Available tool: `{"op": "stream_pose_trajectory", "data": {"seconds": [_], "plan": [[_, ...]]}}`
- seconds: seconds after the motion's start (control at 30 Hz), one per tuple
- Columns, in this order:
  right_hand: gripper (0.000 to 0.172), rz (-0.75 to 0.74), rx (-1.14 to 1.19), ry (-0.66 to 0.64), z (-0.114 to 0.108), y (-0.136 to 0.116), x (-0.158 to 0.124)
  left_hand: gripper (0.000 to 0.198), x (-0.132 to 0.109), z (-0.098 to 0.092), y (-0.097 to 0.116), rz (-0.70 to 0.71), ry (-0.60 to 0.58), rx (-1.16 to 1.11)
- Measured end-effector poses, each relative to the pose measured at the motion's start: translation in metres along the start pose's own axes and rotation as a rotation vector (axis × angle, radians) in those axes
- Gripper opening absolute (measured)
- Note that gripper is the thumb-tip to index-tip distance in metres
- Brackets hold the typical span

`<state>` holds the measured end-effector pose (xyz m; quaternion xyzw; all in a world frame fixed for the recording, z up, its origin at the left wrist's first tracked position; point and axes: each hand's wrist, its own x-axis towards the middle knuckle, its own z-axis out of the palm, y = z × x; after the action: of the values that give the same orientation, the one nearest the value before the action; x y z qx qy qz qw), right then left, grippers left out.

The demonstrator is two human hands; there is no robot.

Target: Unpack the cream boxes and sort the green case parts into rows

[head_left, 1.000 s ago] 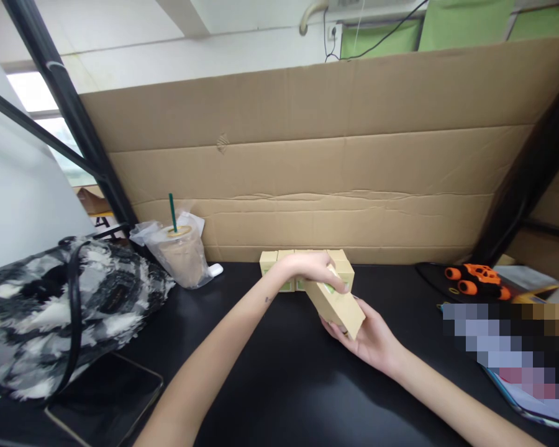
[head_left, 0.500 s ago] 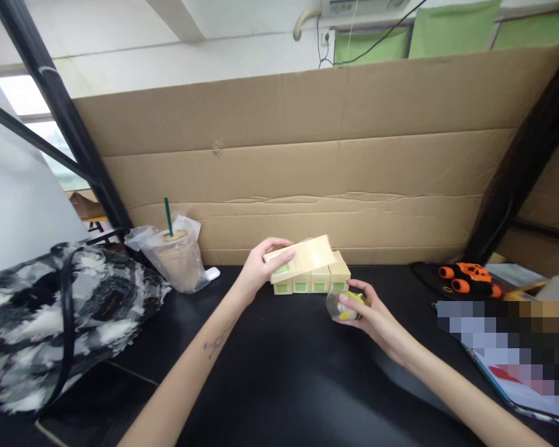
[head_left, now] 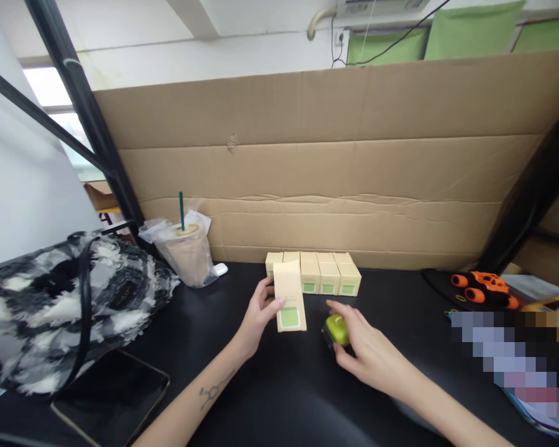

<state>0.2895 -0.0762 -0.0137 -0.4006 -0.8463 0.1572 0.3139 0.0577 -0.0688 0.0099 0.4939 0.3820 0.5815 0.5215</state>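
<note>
My left hand grips a beige carton with a green label, which lies on the black table with its label end toward me. My right hand rests on the table with its fingers around a small green-capped jar. Behind both, a row of several matching beige cartons stands against the cardboard wall.
An iced drink cup with a green straw in a plastic bag stands at the left. A black-and-white bag and a dark tablet lie nearer left. An orange and black toy car sits at the right, papers below it.
My left hand has brought the carton down from above the row and laid it on the table. My right hand has lowered the green-capped jar onto the table.
</note>
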Motion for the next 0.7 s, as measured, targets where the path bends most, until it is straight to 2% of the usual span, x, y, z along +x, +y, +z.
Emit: {"op": "stream_pose_trajectory", "data": {"seconds": [0.07,0.23,0.53,0.6,0.7], "plan": [[0.056,-0.009,-0.008,-0.031,-0.004,0.004,0.001,0.056,-0.001,0.0,-0.001,-0.003,-0.014,-0.013],[0.026,-0.032,-0.014,-0.054,-0.005,0.012,0.003,0.054,-0.005,0.002,-0.001,-0.009,-0.052,-0.03],[0.018,-0.08,-0.115,-0.018,-0.001,0.004,-0.005,0.055,-0.009,0.006,-0.002,-0.007,-0.088,-0.068],[0.022,-0.103,-0.134,-0.005,-0.001,0.006,-0.005,0.054,-0.01,0.007,-0.001,-0.022,-0.082,-0.082],[0.048,-0.123,-0.154,0.062,-0.003,0.009,-0.005,0.049,-0.012,0.01,0.002,-0.057,-0.061,-0.101]]}}
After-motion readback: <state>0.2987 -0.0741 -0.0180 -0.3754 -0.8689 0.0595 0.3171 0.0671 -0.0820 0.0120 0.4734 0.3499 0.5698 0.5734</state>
